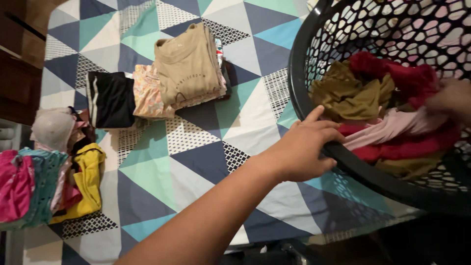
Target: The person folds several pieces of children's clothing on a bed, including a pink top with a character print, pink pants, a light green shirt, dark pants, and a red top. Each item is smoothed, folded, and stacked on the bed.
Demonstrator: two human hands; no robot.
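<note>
A: Where are the hands?

B: The left hand [301,149] grips the near rim of the black laundry basket [299,73], fingers curled over the edge, thumb pointing up. The right hand [454,100] is inside the basket at the far right, blurred, resting on the clothes; I cannot tell whether it is closed on anything.

A: What fills the basket?

B: A loose heap: an olive-brown garment [348,95], a dark red one [392,68] above it, a pale pink piece [387,128] and more red cloth below. The basket is tilted toward the camera, on the bed's right side.

A: And around it?

B: The bedsheet [196,162] has a triangle pattern in navy, teal and white. Toward the far side lies a folded stack topped by a tan shirt [189,66], touching a folded floral piece [147,93], with a black folded garment [113,98] just beside that. At the left edge sit a yellow garment [88,184], a teal piece [41,181] and a pink one [14,186], bunched together.

A: Open room?

B: The sheet between the left forearm and the stacks lies bare. A dark wooden cabinet [19,59] borders the bed's left corner.
</note>
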